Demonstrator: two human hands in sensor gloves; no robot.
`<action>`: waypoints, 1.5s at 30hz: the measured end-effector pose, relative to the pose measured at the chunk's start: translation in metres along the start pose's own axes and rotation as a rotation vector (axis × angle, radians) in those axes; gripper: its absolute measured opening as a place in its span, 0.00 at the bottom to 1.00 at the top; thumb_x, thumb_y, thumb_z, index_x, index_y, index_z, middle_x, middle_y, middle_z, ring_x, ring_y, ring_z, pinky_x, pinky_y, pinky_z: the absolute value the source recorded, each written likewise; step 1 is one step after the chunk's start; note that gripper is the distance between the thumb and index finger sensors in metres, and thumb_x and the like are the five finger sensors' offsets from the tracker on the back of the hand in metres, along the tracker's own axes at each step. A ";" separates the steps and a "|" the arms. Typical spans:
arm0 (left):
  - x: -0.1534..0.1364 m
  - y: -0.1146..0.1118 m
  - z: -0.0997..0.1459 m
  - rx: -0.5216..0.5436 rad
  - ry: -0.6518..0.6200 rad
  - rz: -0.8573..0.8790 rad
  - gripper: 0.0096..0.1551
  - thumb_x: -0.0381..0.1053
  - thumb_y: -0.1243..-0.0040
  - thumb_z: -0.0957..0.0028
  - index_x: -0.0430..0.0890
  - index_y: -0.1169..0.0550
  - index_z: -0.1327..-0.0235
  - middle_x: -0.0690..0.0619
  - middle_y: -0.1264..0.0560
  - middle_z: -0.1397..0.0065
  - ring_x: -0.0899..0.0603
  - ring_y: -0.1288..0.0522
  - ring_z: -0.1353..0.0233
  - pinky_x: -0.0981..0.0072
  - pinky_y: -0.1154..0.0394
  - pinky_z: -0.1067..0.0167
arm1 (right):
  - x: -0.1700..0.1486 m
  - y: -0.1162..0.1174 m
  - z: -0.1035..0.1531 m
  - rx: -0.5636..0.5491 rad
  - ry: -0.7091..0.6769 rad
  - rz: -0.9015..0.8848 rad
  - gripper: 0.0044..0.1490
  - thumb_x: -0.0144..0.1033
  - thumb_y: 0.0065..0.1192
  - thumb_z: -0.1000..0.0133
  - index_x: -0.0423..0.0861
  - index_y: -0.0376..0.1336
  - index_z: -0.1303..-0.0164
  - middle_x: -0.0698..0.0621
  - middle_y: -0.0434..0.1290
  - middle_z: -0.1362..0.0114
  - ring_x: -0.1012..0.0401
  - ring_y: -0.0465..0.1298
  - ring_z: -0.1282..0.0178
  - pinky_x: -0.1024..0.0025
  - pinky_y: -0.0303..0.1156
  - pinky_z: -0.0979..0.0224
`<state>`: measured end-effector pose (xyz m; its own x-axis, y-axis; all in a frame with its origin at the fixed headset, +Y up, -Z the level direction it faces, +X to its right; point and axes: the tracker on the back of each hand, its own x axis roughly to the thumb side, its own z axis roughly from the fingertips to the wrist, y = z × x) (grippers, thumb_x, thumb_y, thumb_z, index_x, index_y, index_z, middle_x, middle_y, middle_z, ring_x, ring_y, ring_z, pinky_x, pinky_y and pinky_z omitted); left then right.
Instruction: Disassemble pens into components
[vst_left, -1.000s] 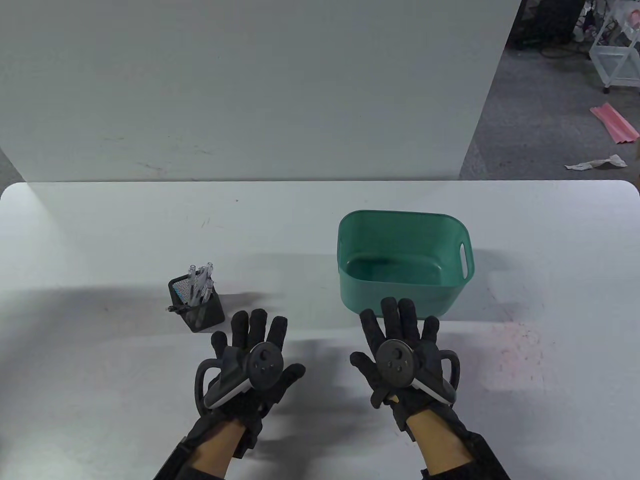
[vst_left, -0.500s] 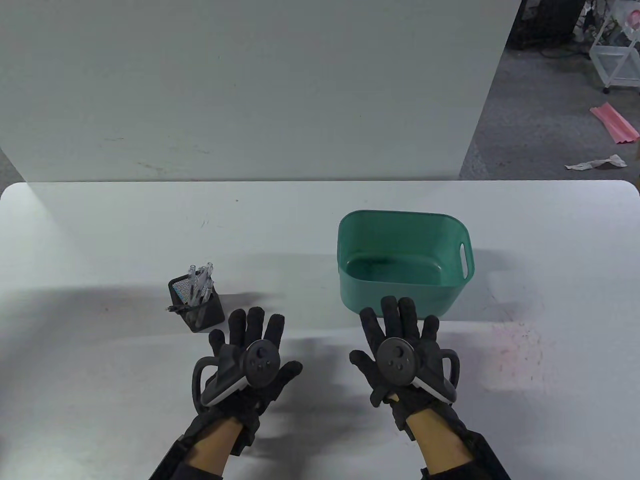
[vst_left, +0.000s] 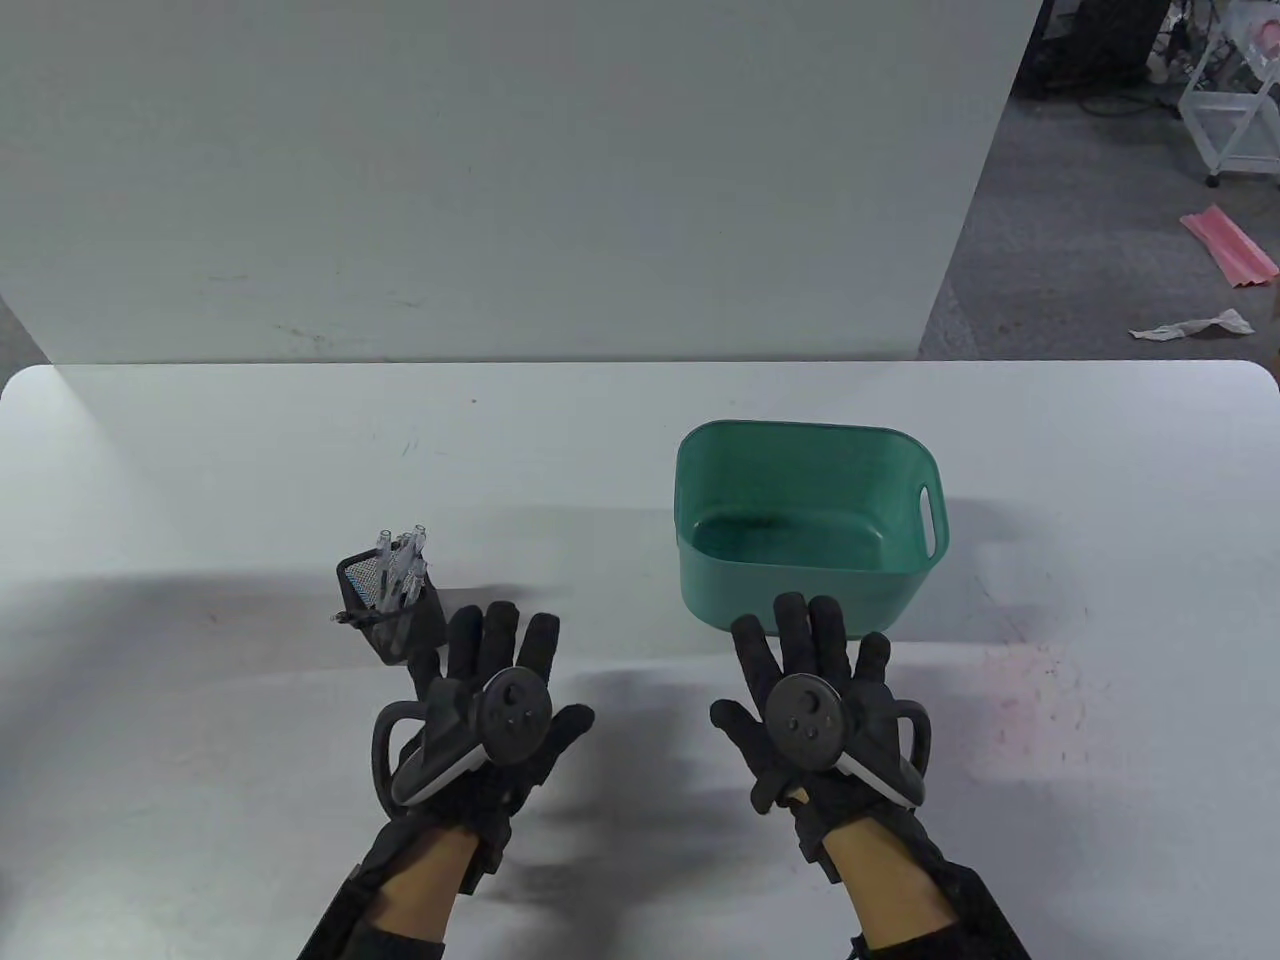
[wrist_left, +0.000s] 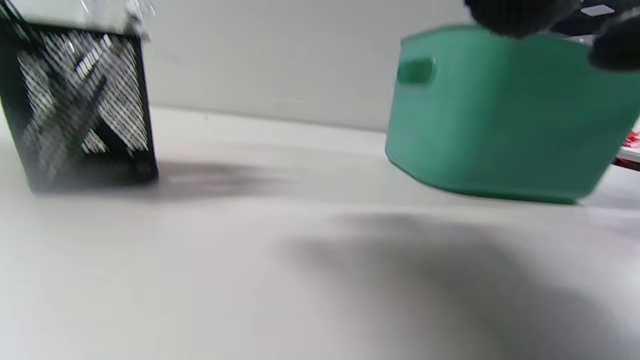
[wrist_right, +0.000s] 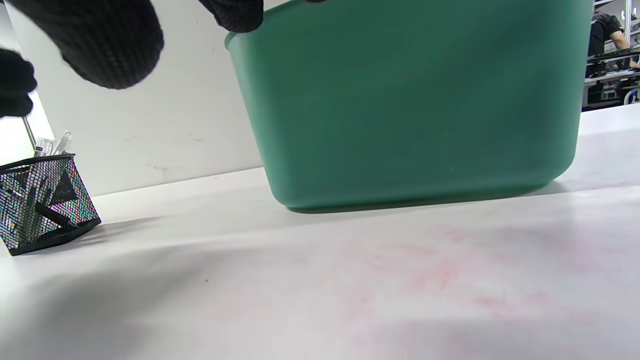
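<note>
Pens (vst_left: 398, 570) in mesh holder (vst_left: 395, 615), just beyond left hand (vst_left: 490, 720)

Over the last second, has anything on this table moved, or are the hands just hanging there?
The left hand has slid left and a little forward, toward the black mesh pen holder, so its fingertips now overlap the holder's edge in the table view. The right hand shifted slightly right. Neither has taken hold of anything. The pens, the holder and the green tub stayed where they were.
</note>
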<state>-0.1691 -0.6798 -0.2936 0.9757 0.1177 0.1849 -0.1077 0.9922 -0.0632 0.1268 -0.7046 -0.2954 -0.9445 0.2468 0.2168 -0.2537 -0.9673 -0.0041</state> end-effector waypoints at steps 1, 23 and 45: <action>-0.004 0.007 0.000 0.031 0.010 -0.003 0.52 0.77 0.55 0.48 0.60 0.56 0.16 0.41 0.58 0.10 0.27 0.58 0.11 0.18 0.55 0.30 | 0.000 0.000 0.000 -0.002 -0.002 0.000 0.49 0.66 0.50 0.40 0.59 0.36 0.16 0.45 0.29 0.12 0.43 0.28 0.15 0.26 0.26 0.28; -0.115 0.077 -0.047 -0.082 0.413 -0.161 0.44 0.71 0.43 0.48 0.58 0.38 0.19 0.48 0.32 0.17 0.38 0.23 0.24 0.36 0.24 0.36 | -0.001 -0.003 0.001 0.006 0.009 -0.011 0.49 0.65 0.50 0.40 0.59 0.36 0.16 0.45 0.29 0.12 0.42 0.29 0.15 0.26 0.26 0.28; -0.130 0.055 -0.057 -0.166 0.463 -0.187 0.25 0.58 0.35 0.47 0.59 0.21 0.35 0.55 0.16 0.41 0.48 0.12 0.48 0.47 0.18 0.48 | -0.004 -0.003 0.000 0.023 0.031 -0.023 0.48 0.65 0.50 0.40 0.59 0.37 0.16 0.45 0.30 0.12 0.42 0.30 0.15 0.26 0.26 0.28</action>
<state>-0.2911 -0.6428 -0.3773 0.9616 -0.1287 -0.2425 0.0714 0.9701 -0.2318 0.1312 -0.7031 -0.2963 -0.9446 0.2699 0.1865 -0.2704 -0.9625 0.0234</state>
